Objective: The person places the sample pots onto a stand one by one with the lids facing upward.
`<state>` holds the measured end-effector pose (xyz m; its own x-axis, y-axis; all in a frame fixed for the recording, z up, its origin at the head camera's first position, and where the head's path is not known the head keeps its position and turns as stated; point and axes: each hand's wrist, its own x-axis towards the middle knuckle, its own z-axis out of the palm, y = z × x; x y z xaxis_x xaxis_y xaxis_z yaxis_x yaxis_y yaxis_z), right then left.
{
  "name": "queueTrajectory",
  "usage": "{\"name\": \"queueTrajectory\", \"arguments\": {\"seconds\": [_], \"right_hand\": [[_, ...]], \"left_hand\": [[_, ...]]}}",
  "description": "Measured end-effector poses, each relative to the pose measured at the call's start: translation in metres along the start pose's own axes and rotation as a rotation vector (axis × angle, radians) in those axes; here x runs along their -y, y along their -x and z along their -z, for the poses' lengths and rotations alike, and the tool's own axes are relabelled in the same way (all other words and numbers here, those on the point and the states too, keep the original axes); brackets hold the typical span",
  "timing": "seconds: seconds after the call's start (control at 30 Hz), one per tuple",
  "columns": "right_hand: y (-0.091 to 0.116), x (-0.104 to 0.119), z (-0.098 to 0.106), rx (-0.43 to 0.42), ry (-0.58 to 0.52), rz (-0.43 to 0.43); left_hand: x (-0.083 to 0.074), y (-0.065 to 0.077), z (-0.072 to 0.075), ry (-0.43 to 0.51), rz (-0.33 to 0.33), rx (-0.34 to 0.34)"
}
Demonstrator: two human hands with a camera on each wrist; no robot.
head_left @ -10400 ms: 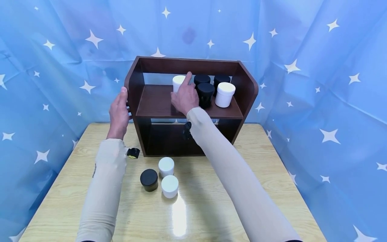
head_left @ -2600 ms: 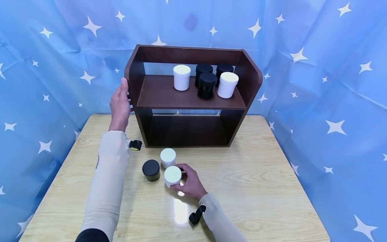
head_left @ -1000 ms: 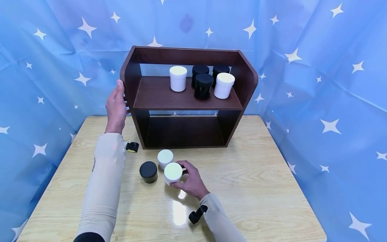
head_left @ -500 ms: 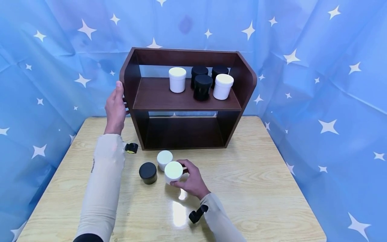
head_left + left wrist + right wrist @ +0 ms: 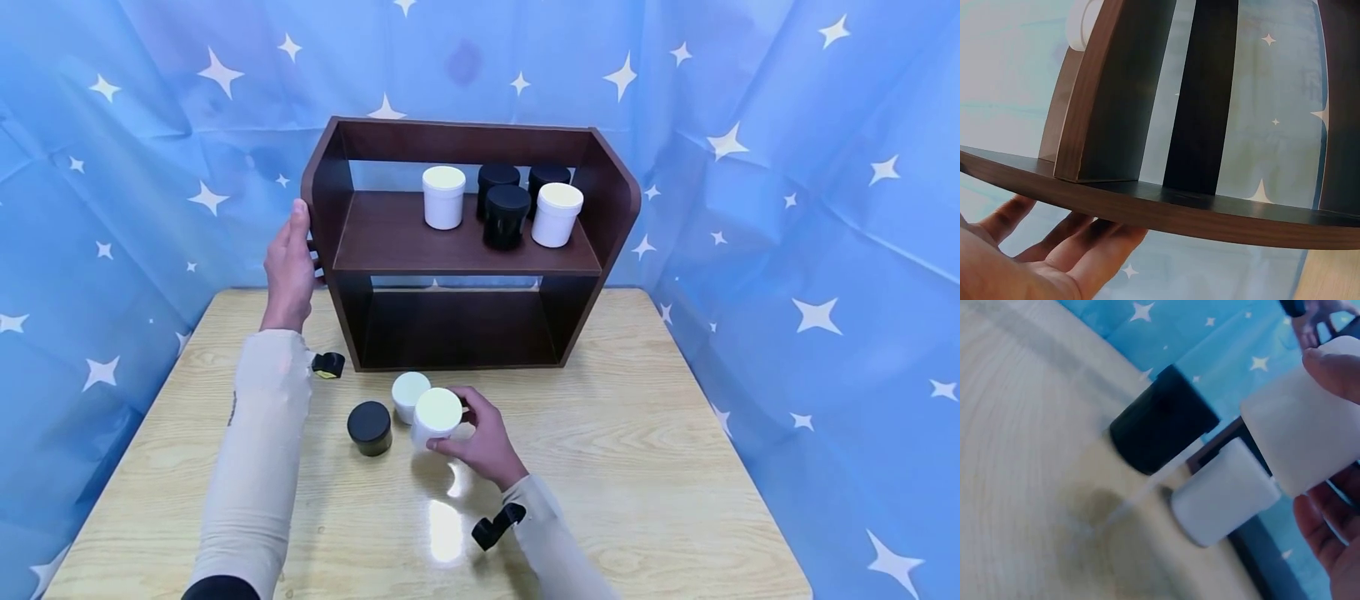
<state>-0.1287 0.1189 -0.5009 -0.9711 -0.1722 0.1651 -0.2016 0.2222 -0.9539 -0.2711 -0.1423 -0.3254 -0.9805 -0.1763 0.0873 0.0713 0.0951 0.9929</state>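
One white jar (image 5: 437,418) sits between the fingers (image 5: 1313,526) of the right hand (image 5: 486,442)

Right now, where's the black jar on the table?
In the head view, the black jar stands left of centre, in front of the shelf, just left of the white jar on the table.

The table (image 5: 637,467) bears a shelf (image 5: 397,242) (dark brown), black jar (image 5: 369,427) and white jar (image 5: 408,392).
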Motion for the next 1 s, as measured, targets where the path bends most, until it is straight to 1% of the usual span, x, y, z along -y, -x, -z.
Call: {"name": "queueTrajectory", "arguments": {"seconds": [0.13,0.23,0.5,0.6,0.77,1.0], "right_hand": [[-0.004,0.01,0.006,0.0,0.017,-0.004],[-0.006,0.015,0.01,-0.004,0.039,0.015],[-0.003,0.029,0.014,-0.025,0.052,0.081],[-0.004,0.032,0.014,-0.01,0.064,0.109],[-0.008,0.037,0.016,0.032,0.129,0.145],[-0.013,0.04,0.018,0.037,0.163,0.147]], "left_hand": [[-0.002,0.0,0.0,0.011,0.005,0.002],[-0.002,0.0,0.0,0.011,0.011,0.005],[0.001,-0.001,0.0,-0.011,0.016,-0.004],[0.001,-0.001,0.001,-0.03,0.014,-0.003],[0.002,-0.001,0.002,-0.04,0.011,-0.007],[0.003,-0.003,0.001,-0.032,0.011,-0.001]]}}
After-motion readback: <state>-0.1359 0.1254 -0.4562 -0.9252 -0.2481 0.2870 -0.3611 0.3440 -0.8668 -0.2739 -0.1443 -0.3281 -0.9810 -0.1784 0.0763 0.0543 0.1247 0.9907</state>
